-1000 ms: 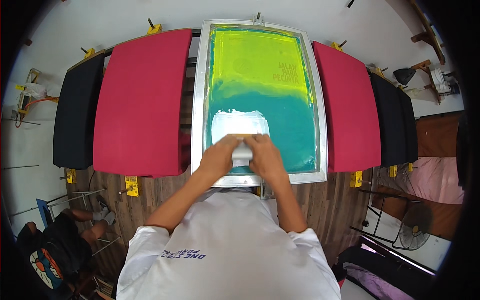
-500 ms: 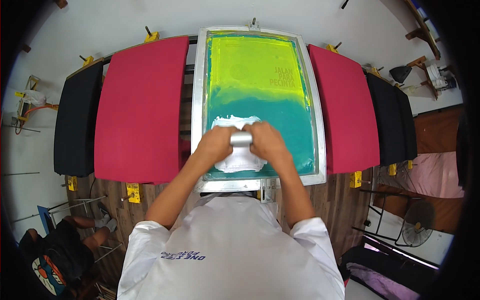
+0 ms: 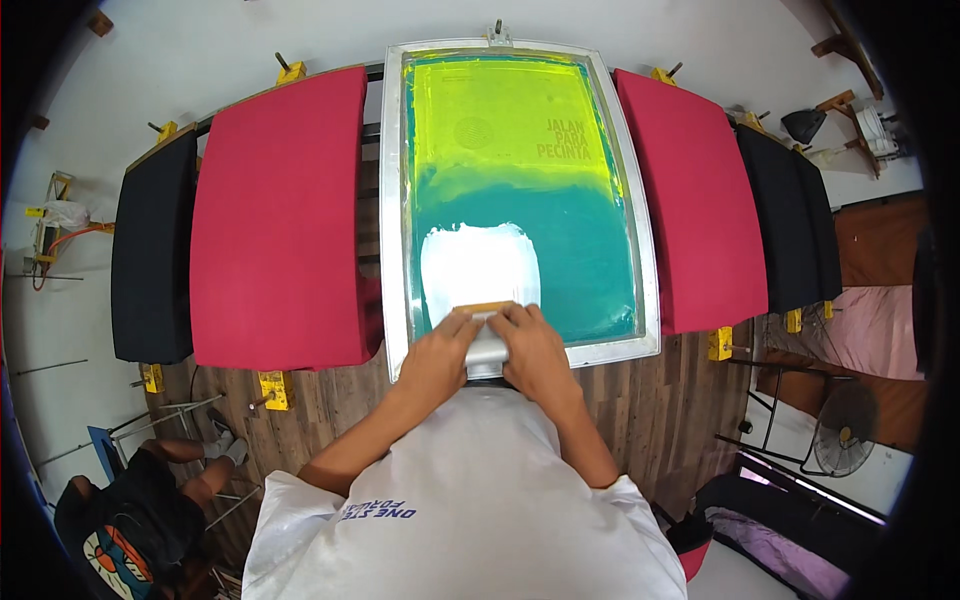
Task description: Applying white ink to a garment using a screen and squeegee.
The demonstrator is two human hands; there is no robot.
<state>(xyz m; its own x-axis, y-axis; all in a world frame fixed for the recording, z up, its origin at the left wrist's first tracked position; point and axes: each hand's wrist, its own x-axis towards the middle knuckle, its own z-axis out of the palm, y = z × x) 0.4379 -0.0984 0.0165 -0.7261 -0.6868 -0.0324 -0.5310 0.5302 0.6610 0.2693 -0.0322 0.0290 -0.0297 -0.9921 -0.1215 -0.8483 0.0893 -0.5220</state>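
A screen-printing frame (image 3: 396, 215) with a silver metal rim lies in front of me. Its mesh (image 3: 590, 260) is yellow-green at the far end and teal nearer to me. On the near part spreads a broad patch of white ink (image 3: 480, 262). My left hand (image 3: 436, 356) and my right hand (image 3: 537, 352) are both closed on a squeegee (image 3: 487, 347) with a silver handle and a tan blade edge. The squeegee is at the near end of the white patch, by the frame's near rim, tilted toward me. The blade's underside is hidden.
Boards covered in red cloth flank the frame, one at left (image 3: 280, 220) and one at right (image 3: 690, 205). Beyond them are black-covered boards (image 3: 155, 250). Yellow clamps (image 3: 276, 391) stick out along the edges. A seated person (image 3: 130, 530) is at lower left, a fan (image 3: 845, 428) at right.
Both hands have pulled the squeegee toward me, from the middle of the white patch to the near rim. A smooth white stretch of ink now shows where the hands were.
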